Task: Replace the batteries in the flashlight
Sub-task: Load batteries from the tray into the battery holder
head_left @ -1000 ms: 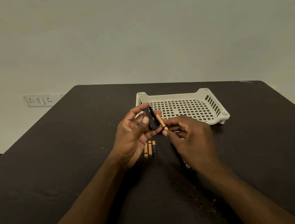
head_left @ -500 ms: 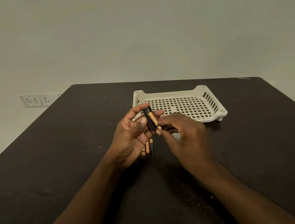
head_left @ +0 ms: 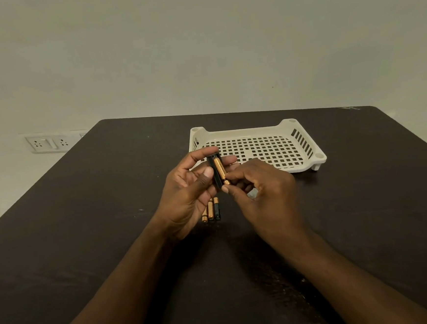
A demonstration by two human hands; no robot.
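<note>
My left hand (head_left: pixel 189 189) grips a small black battery holder (head_left: pixel 213 171) upright above the table. A copper-and-black battery (head_left: pixel 220 170) lies in the holder's slot. My right hand (head_left: pixel 261 194) pinches the lower end of that battery with thumb and forefinger. Three more batteries (head_left: pixel 210 210) lie side by side on the dark table, just below my left hand and partly hidden by it. No flashlight body is visible; something pale shows under my right hand, too hidden to name.
A white perforated plastic tray (head_left: pixel 308 149) sits on the dark table (head_left: pixel 85 235) just behind my hands. A wall socket panel (head_left: pixel 48 143) is on the wall at the left, beyond the table edge.
The battery, held at a slant beside the holder a second ago, now lies along the holder's slot. My right fingers have moved in against its lower end.
</note>
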